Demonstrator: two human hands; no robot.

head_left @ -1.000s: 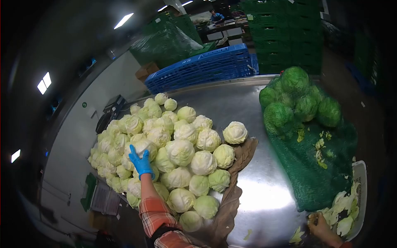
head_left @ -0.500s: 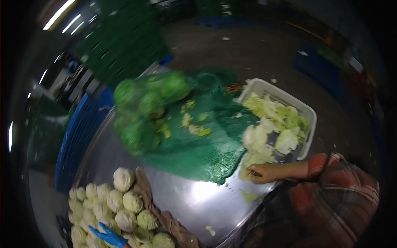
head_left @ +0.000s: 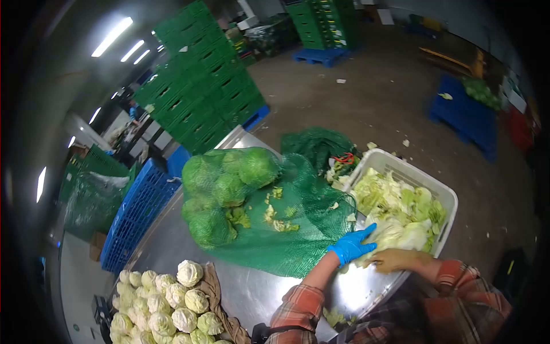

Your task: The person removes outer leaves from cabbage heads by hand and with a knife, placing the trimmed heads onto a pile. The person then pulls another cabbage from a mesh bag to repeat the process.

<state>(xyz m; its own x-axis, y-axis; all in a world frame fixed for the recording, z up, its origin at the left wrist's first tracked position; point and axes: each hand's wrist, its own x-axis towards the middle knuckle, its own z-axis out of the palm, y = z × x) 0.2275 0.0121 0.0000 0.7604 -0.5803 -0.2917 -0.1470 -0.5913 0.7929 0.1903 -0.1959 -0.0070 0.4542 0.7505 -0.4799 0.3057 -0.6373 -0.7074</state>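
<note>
My left hand [head_left: 354,245], in a blue glove, lies with its fingers stretched apart against loose cabbage leaves [head_left: 392,232] at the near side of a white crate [head_left: 450,221]. Close beside it, my right hand [head_left: 395,260], which looks bare, has its fingers curled at the edge of the same leaves; what they hold, if anything, is hidden. Pale cabbage leaves fill much of the crate. A green mesh bag [head_left: 269,249] with several green cabbages [head_left: 258,167] inside lies on the metal table [head_left: 246,292], leaf scraps on top of it.
Trimmed white cabbages [head_left: 162,323] are piled at the near left beside a brown cloth [head_left: 213,286]. A blue plastic pallet [head_left: 134,215] stands tilted at the table's left edge. Stacked green crates [head_left: 200,86] rise behind. Another blue pallet [head_left: 464,114] lies on the floor at right.
My left hand has moved from the trimmed cabbages across to the leaves by the crate. My right hand has shifted slightly toward the crate. The view has swung, so the scene sits lower right.
</note>
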